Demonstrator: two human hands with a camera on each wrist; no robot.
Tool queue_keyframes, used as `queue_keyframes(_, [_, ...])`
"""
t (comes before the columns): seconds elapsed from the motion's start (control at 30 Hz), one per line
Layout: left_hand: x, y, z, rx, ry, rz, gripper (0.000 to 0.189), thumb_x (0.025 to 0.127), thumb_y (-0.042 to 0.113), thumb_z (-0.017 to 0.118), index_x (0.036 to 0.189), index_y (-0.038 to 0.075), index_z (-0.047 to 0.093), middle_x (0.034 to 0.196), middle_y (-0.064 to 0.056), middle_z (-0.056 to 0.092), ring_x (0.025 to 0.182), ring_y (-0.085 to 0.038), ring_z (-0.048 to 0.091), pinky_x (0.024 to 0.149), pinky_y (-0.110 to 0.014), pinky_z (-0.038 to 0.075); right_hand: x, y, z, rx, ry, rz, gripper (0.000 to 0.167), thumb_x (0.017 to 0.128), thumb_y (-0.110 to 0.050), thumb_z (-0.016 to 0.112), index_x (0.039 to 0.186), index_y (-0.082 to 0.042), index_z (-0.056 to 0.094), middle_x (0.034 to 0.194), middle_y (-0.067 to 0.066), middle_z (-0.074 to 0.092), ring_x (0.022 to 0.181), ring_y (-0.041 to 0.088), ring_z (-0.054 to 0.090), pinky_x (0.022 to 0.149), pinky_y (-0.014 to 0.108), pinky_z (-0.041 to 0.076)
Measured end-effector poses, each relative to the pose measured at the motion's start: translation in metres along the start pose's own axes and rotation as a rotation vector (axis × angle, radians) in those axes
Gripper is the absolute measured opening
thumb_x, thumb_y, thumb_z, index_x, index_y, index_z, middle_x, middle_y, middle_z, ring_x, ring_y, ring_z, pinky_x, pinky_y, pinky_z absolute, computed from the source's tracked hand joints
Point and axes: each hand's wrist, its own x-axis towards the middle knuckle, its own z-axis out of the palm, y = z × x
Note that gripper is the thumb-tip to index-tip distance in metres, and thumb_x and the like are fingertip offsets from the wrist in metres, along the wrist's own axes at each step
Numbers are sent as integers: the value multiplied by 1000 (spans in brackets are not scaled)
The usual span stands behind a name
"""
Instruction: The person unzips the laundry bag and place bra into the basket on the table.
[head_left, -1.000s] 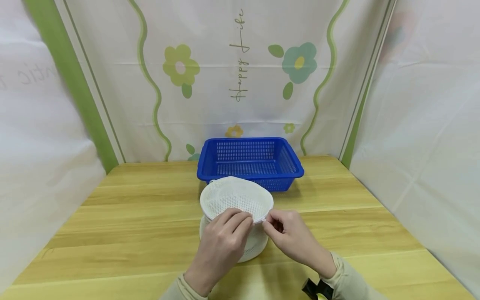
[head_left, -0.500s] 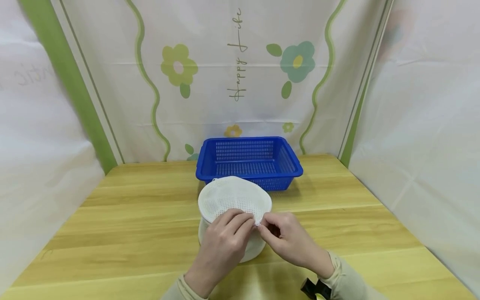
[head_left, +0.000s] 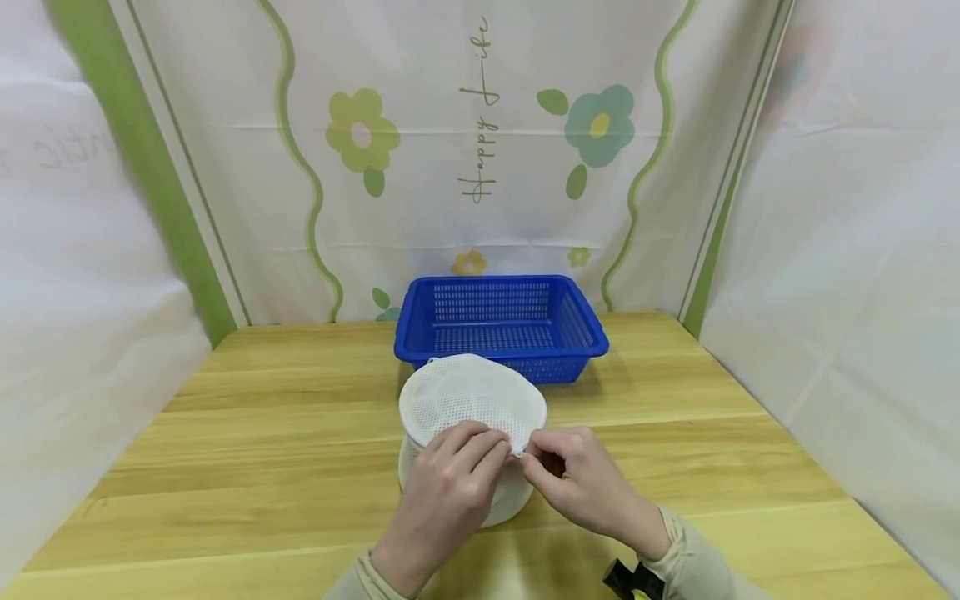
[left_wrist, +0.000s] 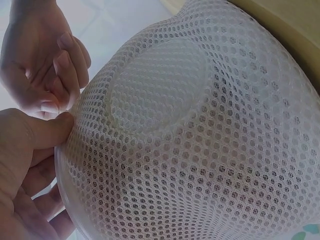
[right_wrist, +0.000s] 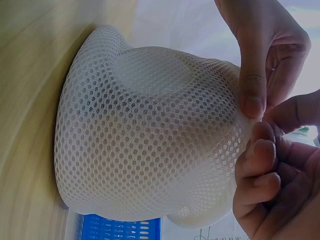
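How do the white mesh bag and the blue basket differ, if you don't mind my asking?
The white mesh bag is rounded and soft-looking; the blue basket is rectangular and stiff-looking. The bag has a mesh top, while the basket is open-topped. In the head view, the bag is nearer, the basket farther. Both have perforated sides.

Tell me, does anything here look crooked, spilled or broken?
Nothing looks spilled or damaged. The white mesh bag has a lopsided, tilted top, though soft fabric may simply sag that way. The lettering on the backdrop runs sideways, which looks odd. The blue basket behind the bag sits upright.
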Motion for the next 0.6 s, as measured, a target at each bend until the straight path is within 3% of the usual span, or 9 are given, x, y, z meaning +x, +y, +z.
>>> queue_keyframes(0.37, [-2,-1,1,-7,15,-13,26,101,9,49,91,2,72,92,-4,68,85,-20,63,75,-32,55,-1,3,-3,-4,11,41,35,83,9,64,68,-22,55,57,-14,41,48,-3,36,38,14,29])
queue_keyframes(0.6, [-1,-2,0,-50,22,-29,23,99,10,52,90,3,72,93,-5,69,87,-21,64,78,-32,55,-2,2,-4,42,-45,87,29,89,3,65,74,-21,60,62,-14,47,51,-2,41,41,15,34])
